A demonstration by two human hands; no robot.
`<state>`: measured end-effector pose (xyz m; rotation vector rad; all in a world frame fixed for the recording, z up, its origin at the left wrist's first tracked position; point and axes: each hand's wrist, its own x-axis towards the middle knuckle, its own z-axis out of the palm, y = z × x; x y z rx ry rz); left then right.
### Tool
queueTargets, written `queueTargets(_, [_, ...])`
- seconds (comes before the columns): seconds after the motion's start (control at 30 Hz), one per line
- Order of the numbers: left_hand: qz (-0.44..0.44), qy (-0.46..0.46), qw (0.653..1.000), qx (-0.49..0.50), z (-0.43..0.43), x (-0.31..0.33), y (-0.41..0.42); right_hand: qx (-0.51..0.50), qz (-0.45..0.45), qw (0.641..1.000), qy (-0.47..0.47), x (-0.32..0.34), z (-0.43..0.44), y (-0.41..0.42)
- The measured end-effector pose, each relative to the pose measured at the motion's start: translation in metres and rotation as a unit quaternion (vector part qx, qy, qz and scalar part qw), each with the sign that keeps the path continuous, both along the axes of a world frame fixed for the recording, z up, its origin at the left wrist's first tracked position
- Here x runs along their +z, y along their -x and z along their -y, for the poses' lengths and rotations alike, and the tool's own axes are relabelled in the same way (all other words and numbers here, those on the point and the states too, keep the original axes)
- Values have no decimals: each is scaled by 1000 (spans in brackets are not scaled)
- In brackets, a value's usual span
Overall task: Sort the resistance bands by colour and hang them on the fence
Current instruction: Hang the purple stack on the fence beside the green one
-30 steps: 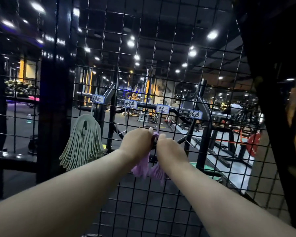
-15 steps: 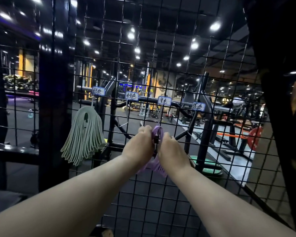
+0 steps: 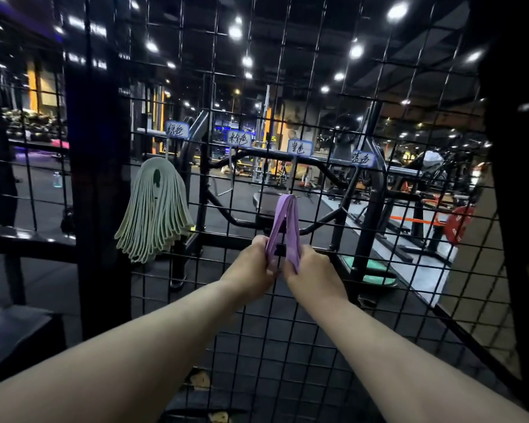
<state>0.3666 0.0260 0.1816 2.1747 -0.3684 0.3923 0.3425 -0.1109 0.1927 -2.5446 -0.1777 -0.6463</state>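
A purple resistance band (image 3: 284, 222) hangs from a hook on the black wire fence (image 3: 333, 300), below the third paper label (image 3: 300, 147). My left hand (image 3: 254, 268) grips its left strand at the bottom and my right hand (image 3: 310, 270) grips its right strand, both pulling it downward. To the left, a thick bunch of pale green bands (image 3: 155, 212) hangs under the first label (image 3: 177, 130). The hooks under the second label (image 3: 239, 139) and fourth label (image 3: 362, 158) carry no bands.
A thick black post (image 3: 97, 184) stands just left of the green bunch. Gym machines and a red weight plate (image 3: 458, 224) lie behind the mesh. A dark upright frame (image 3: 513, 178) borders the right side. A dark ledge (image 3: 9, 334) sits at lower left.
Both hands have dropped from the hook height to lower down, and the purple band now hangs from the hook, stretched between hook and hands.
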Motion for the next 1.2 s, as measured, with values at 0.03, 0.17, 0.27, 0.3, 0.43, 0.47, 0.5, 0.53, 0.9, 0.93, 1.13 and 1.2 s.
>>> queueTargets(0.03, [-8,14,1000,-2,1,-2,0,-3,-1,1000,0,-2,1,-1])
queueTargets(0.17, [-37,54,998,5,5,-9,1,-7,4,1000,2,-8,0,0])
queueTargets(0.27, [-33,72,997,-1,5,-13,0,-12,6,1000,14,-9,-2,0])
queueTargets(0.3, [-38,77,996,-6,5,-13,0,-13,6,1000,15,-9,-3,0])
queueTargets(0.43, [-78,129,988,-23,6,-12,5,0,-7,1000,-6,-10,-2,1])
queueTargets(0.47, [-91,142,985,-27,5,-13,6,5,-11,1000,-13,-11,-1,1])
queueTargets(0.5, [-103,151,983,-35,3,-15,7,9,-15,1000,-21,-13,1,3])
queueTargets(0.53, [-108,158,980,-45,2,-17,7,12,-18,999,-27,-14,3,4])
queueTargets(0.9, [-163,251,949,-98,-7,-26,20,27,-11,999,-41,-22,15,8])
queueTargets(0.93, [-164,260,947,-96,-8,-24,21,28,-12,999,-40,-23,16,8])
queueTargets(1.13, [-165,316,934,-5,-1,-15,16,14,-11,999,-38,-26,22,5])
queueTargets(1.2, [-151,330,931,45,4,-10,16,10,-14,999,-45,-26,22,4])
